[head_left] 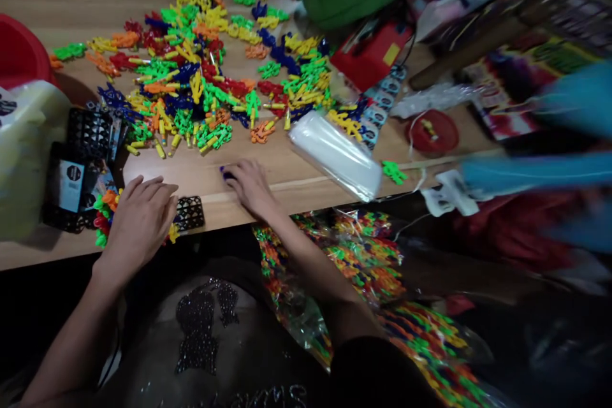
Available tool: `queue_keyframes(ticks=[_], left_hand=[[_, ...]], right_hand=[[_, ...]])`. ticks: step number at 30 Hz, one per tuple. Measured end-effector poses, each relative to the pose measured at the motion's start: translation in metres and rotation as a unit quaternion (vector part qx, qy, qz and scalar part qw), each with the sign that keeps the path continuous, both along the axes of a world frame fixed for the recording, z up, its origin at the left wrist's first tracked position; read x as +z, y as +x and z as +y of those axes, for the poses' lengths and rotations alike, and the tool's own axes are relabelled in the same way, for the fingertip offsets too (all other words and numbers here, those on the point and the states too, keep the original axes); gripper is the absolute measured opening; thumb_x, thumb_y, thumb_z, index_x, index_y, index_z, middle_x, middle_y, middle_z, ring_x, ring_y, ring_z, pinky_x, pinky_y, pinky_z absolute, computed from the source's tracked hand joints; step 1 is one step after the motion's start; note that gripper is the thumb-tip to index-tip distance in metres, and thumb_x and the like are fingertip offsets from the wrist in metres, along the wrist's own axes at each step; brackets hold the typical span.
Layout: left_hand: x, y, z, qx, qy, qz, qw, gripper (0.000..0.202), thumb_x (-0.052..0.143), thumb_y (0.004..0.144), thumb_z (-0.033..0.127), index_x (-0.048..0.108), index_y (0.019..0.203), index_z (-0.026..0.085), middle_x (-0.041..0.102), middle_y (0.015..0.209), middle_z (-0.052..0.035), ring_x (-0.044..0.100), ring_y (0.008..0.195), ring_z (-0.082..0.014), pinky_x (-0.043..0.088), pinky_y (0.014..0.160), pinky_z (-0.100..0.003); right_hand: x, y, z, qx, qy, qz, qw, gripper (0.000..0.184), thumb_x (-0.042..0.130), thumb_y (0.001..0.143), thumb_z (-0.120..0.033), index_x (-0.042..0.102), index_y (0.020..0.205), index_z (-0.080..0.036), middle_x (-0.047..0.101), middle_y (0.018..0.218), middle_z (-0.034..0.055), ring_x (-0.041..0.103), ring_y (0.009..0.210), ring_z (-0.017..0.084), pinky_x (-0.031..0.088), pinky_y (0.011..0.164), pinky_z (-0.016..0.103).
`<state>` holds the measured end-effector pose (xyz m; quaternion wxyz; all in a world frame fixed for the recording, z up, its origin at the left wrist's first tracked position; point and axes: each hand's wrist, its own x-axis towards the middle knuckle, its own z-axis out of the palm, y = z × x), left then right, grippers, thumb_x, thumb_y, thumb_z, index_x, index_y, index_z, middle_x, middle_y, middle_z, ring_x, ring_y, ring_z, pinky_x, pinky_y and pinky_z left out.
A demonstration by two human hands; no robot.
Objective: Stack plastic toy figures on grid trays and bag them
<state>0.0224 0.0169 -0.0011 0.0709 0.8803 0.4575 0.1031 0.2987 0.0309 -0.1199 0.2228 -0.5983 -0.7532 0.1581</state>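
Right hand (252, 190) curled, fingertips pinched on a small dark blue plastic piece (227, 173) on the wooden table (191, 182). Left hand (141, 220) relaxed, fingers spread, released, gripping nothing; black plastic lattice piece (190, 213) just past its fingertips, colored plastic pieces (106, 211) beside its thumb side. Big heap of colored interlocking plastic pieces (191, 86) ahead of both hands' fingers.

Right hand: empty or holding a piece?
Holding, it seems: a dark blue plastic piece pokes out under the fingertips of the right hand, just above the tabletop. Grip firmness: cannot tell.
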Motion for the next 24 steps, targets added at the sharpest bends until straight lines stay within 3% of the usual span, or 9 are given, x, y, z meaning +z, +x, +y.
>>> queue_keyframes(ticks=[4,7,10,12,15,18,22,24], left_hand=[[-0.004,0.000,0.015,0.009,0.002,-0.006,1.000,0.047,0.035,0.107,0.030,0.074,0.123,0.009,0.081,0.121,-0.0202,0.074,0.126,-0.0340,0.045,0.122,-0.060],[-0.006,0.000,0.022,0.001,0.002,0.000,1.000,0.045,0.036,0.104,0.028,0.074,0.123,0.012,0.081,0.123,-0.0193,0.075,0.124,-0.0336,0.045,0.122,-0.062],[-0.008,-0.002,0.022,-0.002,0.010,0.002,1.000,0.045,0.036,0.104,0.028,0.074,0.124,0.012,0.080,0.124,-0.0196,0.075,0.123,-0.0332,0.046,0.122,-0.062],[-0.009,-0.005,0.021,0.000,0.012,-0.006,1.000,0.045,0.036,0.105,0.028,0.074,0.126,0.014,0.081,0.123,-0.0186,0.075,0.123,-0.0323,0.046,0.122,-0.062],[-0.009,-0.006,0.018,0.007,0.003,-0.024,1.000,0.044,0.038,0.108,0.032,0.072,0.132,0.018,0.078,0.131,-0.0166,0.072,0.129,-0.0311,0.045,0.124,-0.060],[-0.004,-0.004,0.015,0.017,-0.006,-0.030,0.999,0.047,0.038,0.110,0.038,0.066,0.141,0.015,0.068,0.147,-0.0194,0.063,0.141,-0.0324,0.043,0.125,-0.058],[0.001,0.001,0.012,0.029,-0.024,-0.012,0.999,0.049,0.034,0.111,0.031,0.057,0.149,0.011,0.060,0.156,-0.0206,0.055,0.150,-0.0300,0.038,0.130,-0.054],[0.002,0.003,0.013,0.032,-0.035,-0.002,0.999,0.048,0.034,0.111,0.028,0.053,0.152,0.012,0.059,0.159,-0.0184,0.053,0.152,-0.0275,0.034,0.132,-0.052]], right_hand=[[0.011,0.056,0.045,-0.114,0.007,-0.072,0.991,0.035,0.046,0.103,-0.011,0.075,0.121,-0.017,0.070,0.122,0.0158,0.056,0.118,0.032,0.045,0.105,0.045],[0.026,0.079,0.086,-0.160,0.025,-0.093,0.982,0.042,0.040,0.099,-0.005,0.075,0.120,-0.013,0.069,0.122,0.0185,0.056,0.116,0.033,0.045,0.104,0.045],[0.038,0.090,0.116,-0.175,-0.023,-0.114,0.978,0.040,0.041,0.096,-0.004,0.077,0.113,-0.010,0.067,0.126,0.0228,0.055,0.117,0.035,0.045,0.103,0.045],[0.041,0.092,0.124,-0.140,-0.055,-0.115,0.982,0.038,0.042,0.094,-0.004,0.076,0.110,-0.009,0.066,0.128,0.0242,0.055,0.116,0.035,0.045,0.103,0.045],[0.038,0.089,0.118,-0.068,-0.071,-0.094,0.991,0.030,0.049,0.088,-0.004,0.072,0.107,-0.010,0.068,0.123,0.0221,0.056,0.113,0.033,0.046,0.104,0.045],[0.029,0.071,0.095,-0.033,-0.052,-0.013,0.998,0.027,0.055,0.090,-0.012,0.066,0.114,-0.014,0.069,0.116,0.0164,0.060,0.106,0.030,0.050,0.101,0.044],[0.016,0.016,0.052,0.029,-0.045,0.171,0.984,0.055,0.052,0.097,-0.020,0.044,0.151,-0.018,0.070,0.111,0.0099,0.066,0.096,0.027,0.056,0.095,0.046],[0.013,-0.019,0.034,0.077,-0.071,0.235,0.966,0.065,0.053,0.099,-0.022,0.033,0.160,-0.018,0.070,0.114,0.0101,0.068,0.097,0.027,0.057,0.096,0.047]])
